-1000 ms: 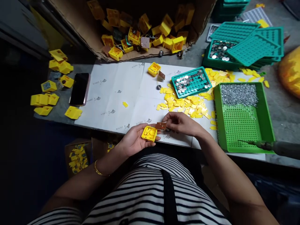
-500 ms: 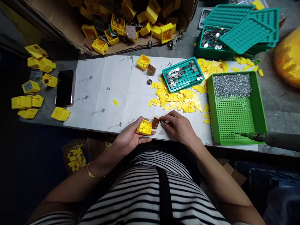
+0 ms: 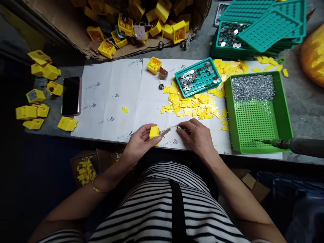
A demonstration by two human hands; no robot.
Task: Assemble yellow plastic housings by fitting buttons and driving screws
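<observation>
My left hand (image 3: 143, 140) is closed around a small yellow plastic housing (image 3: 154, 132), whose closed outer side now faces up. From its right side a small brown circuit board (image 3: 165, 131) sticks out, tilted, with thin wires running on to the right. At the end of those wires, my right hand (image 3: 196, 135) pinches a small round dark speaker (image 3: 178, 127) between thumb and fingers. Just behind the hands lie many loose yellow plastic tabs (image 3: 192, 106). Another yellow housing (image 3: 154, 65) with board and speaker hanging out sits farther back on the white paper.
A teal tray (image 3: 198, 77) of button cells stands behind the tabs. On the right, a green basket (image 3: 285, 114) holds screws, with an electric screwdriver (image 3: 303, 146) reaching over it. A phone (image 3: 72, 96) and yellow housings lie left. A cardboard box (image 3: 60, 27) of housings stands behind.
My left hand has turned the yellow housing over, so its open inside no longer faces up. My right hand has shifted slightly right and up with the speaker, and the board has tilted.
</observation>
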